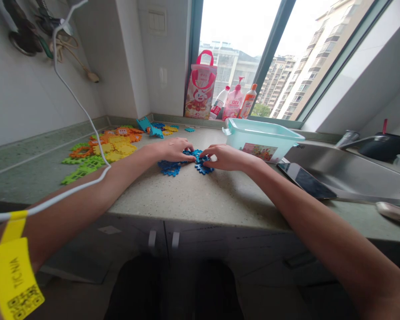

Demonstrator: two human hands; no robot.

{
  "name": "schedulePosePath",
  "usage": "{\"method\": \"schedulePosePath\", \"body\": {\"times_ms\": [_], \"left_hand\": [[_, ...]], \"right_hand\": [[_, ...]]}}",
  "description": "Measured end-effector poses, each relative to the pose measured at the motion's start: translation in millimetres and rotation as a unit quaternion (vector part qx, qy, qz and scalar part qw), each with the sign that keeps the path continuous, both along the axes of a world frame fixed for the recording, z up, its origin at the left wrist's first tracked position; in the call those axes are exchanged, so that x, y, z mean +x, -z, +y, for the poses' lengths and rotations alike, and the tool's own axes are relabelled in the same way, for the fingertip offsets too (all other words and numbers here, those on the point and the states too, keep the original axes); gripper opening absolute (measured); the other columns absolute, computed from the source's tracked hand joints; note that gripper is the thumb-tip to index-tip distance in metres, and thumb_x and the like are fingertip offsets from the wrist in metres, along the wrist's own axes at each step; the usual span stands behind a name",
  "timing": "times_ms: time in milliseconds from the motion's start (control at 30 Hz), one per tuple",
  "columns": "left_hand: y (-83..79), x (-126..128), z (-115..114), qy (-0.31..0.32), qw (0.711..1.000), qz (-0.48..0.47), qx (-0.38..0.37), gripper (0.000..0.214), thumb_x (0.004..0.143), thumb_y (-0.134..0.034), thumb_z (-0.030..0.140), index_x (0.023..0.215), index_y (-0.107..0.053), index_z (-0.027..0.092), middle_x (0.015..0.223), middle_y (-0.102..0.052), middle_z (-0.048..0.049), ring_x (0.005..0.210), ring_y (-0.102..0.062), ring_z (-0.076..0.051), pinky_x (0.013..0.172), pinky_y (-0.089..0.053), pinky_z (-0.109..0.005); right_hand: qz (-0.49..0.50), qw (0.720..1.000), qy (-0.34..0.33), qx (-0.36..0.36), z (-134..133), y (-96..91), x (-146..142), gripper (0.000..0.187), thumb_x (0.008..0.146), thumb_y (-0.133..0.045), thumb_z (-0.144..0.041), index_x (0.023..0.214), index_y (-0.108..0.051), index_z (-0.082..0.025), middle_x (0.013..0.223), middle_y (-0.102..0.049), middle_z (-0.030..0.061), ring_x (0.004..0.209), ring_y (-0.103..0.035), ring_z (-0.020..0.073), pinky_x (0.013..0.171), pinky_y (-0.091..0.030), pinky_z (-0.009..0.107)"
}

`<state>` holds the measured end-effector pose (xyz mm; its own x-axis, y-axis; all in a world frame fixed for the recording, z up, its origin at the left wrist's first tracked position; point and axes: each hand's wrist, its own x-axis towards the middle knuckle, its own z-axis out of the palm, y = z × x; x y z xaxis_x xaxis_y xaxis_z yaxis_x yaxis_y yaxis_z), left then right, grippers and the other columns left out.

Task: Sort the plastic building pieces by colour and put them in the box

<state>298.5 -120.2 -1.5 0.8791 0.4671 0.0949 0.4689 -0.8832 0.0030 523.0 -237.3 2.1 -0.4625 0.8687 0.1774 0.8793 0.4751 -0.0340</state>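
On the counter in front of me lie several dark blue plastic pieces with toothed, gear-like edges. My right hand (225,156) grips a blue gear piece (205,170) between thumb and fingers. From the other side, my left hand (174,149) has its thumb and fingertips closed on the top of the same blue cluster. Another blue gear piece (170,167) lies flat beneath the left hand, partly covered. Whether the pieces under my fingers are joined I cannot tell.
To the left spread yellow (120,149), orange (82,152) and green pieces (86,169). A teal piece (150,128) stands behind. A pale turquoise tub (265,133), a phone (305,181) and a steel sink (346,171) are on the right. A white cable (76,100) crosses my left arm.
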Motion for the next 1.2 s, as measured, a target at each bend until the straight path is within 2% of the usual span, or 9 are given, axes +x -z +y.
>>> {"method": "schedulePosePath", "body": {"times_ms": [367,833,1033,1200], "left_hand": [[-1.7,-1.2,0.1,0.004,1.0,-0.013,-0.022,0.068,0.091,-0.053,0.075,0.133,-0.072,0.026,0.125,-0.07,-0.0104,0.115,-0.064,-0.028,0.095,-0.047,-0.032],[-2.5,-1.0,-1.1,-0.003,1.0,-0.015,-0.025,0.07,0.089,-0.053,0.076,0.133,-0.072,0.026,0.122,-0.07,-0.0105,0.114,-0.064,-0.028,0.094,-0.048,-0.033],[-1.6,-1.0,1.6,-0.001,0.999,-0.014,-0.03,0.069,0.089,-0.052,0.077,0.134,-0.072,0.029,0.126,-0.07,-0.0086,0.115,-0.064,-0.028,0.097,-0.047,-0.033],[0.5,-1.0,5.6,-0.005,1.0,-0.016,-0.022,0.071,0.089,-0.054,0.076,0.134,-0.071,0.025,0.126,-0.07,-0.0099,0.115,-0.064,-0.029,0.096,-0.048,-0.033]], "right_hand": [[0.022,1.0,0.002,0.012,12.6,4.9,13.2,0.039,0.087,-0.068,-0.013,0.122,-0.08,-0.024,0.109,-0.079,0.0055,0.094,-0.074,0.0196,0.088,-0.052,0.027],[0.049,0.998,0.006,0.046,8.0,2.4,8.0,0.037,0.087,-0.071,-0.017,0.123,-0.078,-0.022,0.108,-0.077,0.0073,0.091,-0.072,0.0193,0.086,-0.05,0.029],[0.075,0.994,-0.008,0.078,9.4,3.1,8.6,0.033,0.086,-0.071,-0.02,0.118,-0.08,-0.024,0.106,-0.076,0.0062,0.09,-0.071,0.0195,0.084,-0.049,0.029],[0.114,0.987,-0.011,0.11,6.3,-0.2,5.5,0.032,0.087,-0.066,-0.018,0.115,-0.081,-0.023,0.107,-0.076,0.0064,0.091,-0.069,0.0192,0.083,-0.049,0.029]]}}
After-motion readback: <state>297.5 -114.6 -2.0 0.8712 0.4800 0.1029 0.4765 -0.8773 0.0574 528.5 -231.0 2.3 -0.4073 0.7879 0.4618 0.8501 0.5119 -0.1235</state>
